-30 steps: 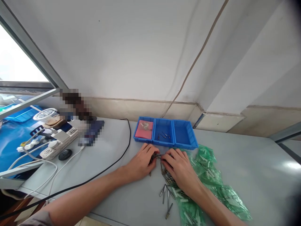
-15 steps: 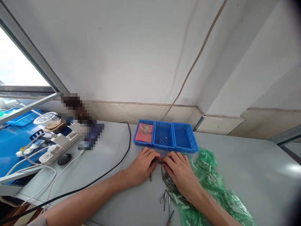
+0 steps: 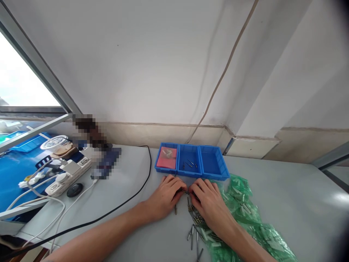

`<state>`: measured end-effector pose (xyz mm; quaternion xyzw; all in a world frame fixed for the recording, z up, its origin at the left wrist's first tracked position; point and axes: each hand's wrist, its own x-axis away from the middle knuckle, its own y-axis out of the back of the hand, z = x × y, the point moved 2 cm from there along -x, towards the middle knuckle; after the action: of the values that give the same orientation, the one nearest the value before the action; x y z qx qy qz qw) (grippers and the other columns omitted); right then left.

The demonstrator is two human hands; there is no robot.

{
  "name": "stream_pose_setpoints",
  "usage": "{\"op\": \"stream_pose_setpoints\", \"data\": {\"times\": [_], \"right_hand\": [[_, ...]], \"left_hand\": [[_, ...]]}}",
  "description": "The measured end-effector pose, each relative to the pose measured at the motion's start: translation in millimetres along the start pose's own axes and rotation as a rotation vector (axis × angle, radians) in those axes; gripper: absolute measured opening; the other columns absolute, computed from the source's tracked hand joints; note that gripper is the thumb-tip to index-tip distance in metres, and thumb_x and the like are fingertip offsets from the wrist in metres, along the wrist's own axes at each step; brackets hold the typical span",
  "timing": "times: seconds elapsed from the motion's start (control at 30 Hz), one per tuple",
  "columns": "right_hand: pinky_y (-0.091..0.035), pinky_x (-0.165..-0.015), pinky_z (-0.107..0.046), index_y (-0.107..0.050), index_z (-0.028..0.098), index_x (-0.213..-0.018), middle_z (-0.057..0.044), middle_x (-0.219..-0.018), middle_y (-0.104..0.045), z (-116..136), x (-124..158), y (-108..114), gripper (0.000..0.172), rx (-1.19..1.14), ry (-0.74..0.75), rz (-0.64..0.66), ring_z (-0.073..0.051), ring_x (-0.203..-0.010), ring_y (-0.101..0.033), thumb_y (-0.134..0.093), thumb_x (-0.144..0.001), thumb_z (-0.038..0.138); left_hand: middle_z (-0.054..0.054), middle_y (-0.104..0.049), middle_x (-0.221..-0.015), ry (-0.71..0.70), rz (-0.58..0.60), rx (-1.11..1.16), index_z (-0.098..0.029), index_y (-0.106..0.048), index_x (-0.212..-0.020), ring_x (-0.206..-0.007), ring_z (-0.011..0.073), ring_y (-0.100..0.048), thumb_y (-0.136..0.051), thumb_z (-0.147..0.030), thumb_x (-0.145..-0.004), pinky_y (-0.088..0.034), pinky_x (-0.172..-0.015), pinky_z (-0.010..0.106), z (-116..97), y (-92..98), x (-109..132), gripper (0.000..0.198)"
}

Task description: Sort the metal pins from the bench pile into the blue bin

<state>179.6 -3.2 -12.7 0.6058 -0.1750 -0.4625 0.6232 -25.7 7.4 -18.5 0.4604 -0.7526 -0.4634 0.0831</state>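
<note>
My left hand (image 3: 165,195) is closed, its thumb and fingers pinching one end of a slim metal rivet (image 3: 185,192). At the other end, the fingertips of my right hand (image 3: 209,202) are closed on the same rivet, partly hiding it. One loose rivet (image 3: 176,209) lies by my left thumb. Below my right palm is a pile of rivets (image 3: 195,215), with several longer ones (image 3: 197,240) nearer me. Just beyond my hands stands a row of three joined blue bins (image 3: 201,171); the middle one holds a few rivets (image 3: 190,162).
Green plastic bags (image 3: 245,209) of parts spread along my right forearm. In the left bin lies a pink card (image 3: 164,162) with a small clear bag on it. A black cable (image 3: 131,194) crosses the table at left, near a power strip (image 3: 69,176) and a round black object (image 3: 74,190).
The whole scene sits slightly lower in the view as the camera has tilted. Both hands stay together at the rivet, with only a slight shift of the fingers.
</note>
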Motion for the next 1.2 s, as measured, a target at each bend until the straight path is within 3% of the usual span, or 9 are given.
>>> {"op": "stream_pose_setpoints", "data": {"times": [0.2, 0.5, 0.6, 0.7, 0.8, 0.97, 1.1, 1.2], "right_hand": [[-0.04, -0.078, -0.04, -0.062, 0.023, -0.097, -0.005, -0.098, -0.064, 2, 1, 0, 0.016, -0.018, -0.025, -0.006, -0.027, -0.091, -0.057, -0.058, -0.099, 0.007], [-0.042, -0.077, -0.038, -0.062, 0.023, -0.099, -0.006, -0.099, -0.065, 4, 4, 3, 0.019, -0.028, -0.031, -0.065, -0.026, -0.089, -0.059, -0.047, -0.108, 0.014], [-0.043, -0.078, -0.039, -0.059, 0.023, -0.101, -0.007, -0.101, -0.066, 1, 5, 2, 0.02, -0.065, -0.084, -0.13, -0.026, -0.089, -0.059, -0.043, -0.11, 0.017], [-0.045, -0.079, -0.04, -0.058, 0.023, -0.101, -0.008, -0.101, -0.067, -5, 6, 3, 0.02, -0.13, -0.159, -0.21, -0.026, -0.088, -0.06, -0.041, -0.111, 0.021], [-0.048, -0.078, -0.04, -0.058, 0.024, -0.099, -0.007, -0.095, -0.069, -11, 8, 8, 0.016, -0.234, -0.235, -0.276, -0.027, -0.087, -0.063, -0.045, -0.108, 0.025], [-0.052, -0.07, -0.036, -0.059, 0.026, -0.094, -0.006, -0.099, -0.076, -20, 10, 12, 0.014, -0.485, -0.394, -0.29, -0.025, -0.084, -0.071, -0.053, -0.104, 0.034], [-0.055, -0.08, -0.038, -0.059, 0.026, -0.089, -0.007, -0.103, -0.077, -24, 9, 9, 0.017, -0.589, -0.387, -0.318, -0.026, -0.094, -0.073, -0.057, -0.101, 0.037], [-0.055, -0.082, -0.039, -0.062, 0.025, -0.092, -0.006, -0.098, -0.075, -27, 7, 7, 0.016, -0.601, -0.387, -0.331, -0.026, -0.091, -0.072, -0.059, -0.101, 0.038]], "left_hand": [[0.004, -0.07, -0.113, 0.009, -0.006, -0.028, -0.022, -0.061, -0.113, -0.104, 0.0235, -0.056, -0.055, -0.015, -0.109, -0.042, -0.094, 0.039, -3, 3.3, 0, 0.01], [0.003, -0.07, -0.107, 0.012, -0.021, -0.042, -0.022, -0.063, -0.109, -0.102, 0.0228, -0.057, -0.059, -0.021, -0.109, -0.04, -0.091, 0.037, -2, 2.8, 0, 0.003], [0.003, -0.07, -0.107, 0.009, -0.036, -0.064, -0.022, -0.063, -0.115, -0.102, 0.023, -0.057, -0.061, -0.022, -0.108, -0.04, -0.092, 0.038, -1, 2.6, 0, 0.007], [0.003, -0.071, -0.105, 0.007, -0.049, -0.08, -0.023, -0.063, -0.123, -0.101, 0.0228, -0.058, -0.061, -0.025, -0.109, -0.041, -0.092, 0.038, 0, 3.2, 0, 0.015], [0.003, -0.071, -0.104, -0.005, -0.053, -0.106, -0.022, -0.066, -0.119, -0.101, 0.0225, -0.058, -0.059, -0.027, -0.11, -0.041, -0.092, 0.039, 1, 3.0, 1, 0.012], [0.003, -0.071, -0.104, -0.019, -0.055, -0.14, -0.022, -0.066, -0.115, -0.101, 0.0228, -0.057, -0.062, -0.027, -0.109, -0.039, -0.091, 0.039, 3, 1.6, 0, 0.009], [0.003, -0.071, -0.107, -0.009, -0.058, -0.128, -0.023, -0.067, -0.117, -0.102, 0.0233, -0.057, -0.064, -0.026, -0.108, -0.038, -0.092, 0.039, 3, 2.0, 0, 0.01], [0.003, -0.071, -0.108, -0.002, -0.049, -0.127, -0.023, -0.067, -0.116, -0.104, 0.0238, -0.056, -0.065, -0.025, -0.107, -0.038, -0.093, 0.04, 3, 2.1, 1, 0.009]]}}
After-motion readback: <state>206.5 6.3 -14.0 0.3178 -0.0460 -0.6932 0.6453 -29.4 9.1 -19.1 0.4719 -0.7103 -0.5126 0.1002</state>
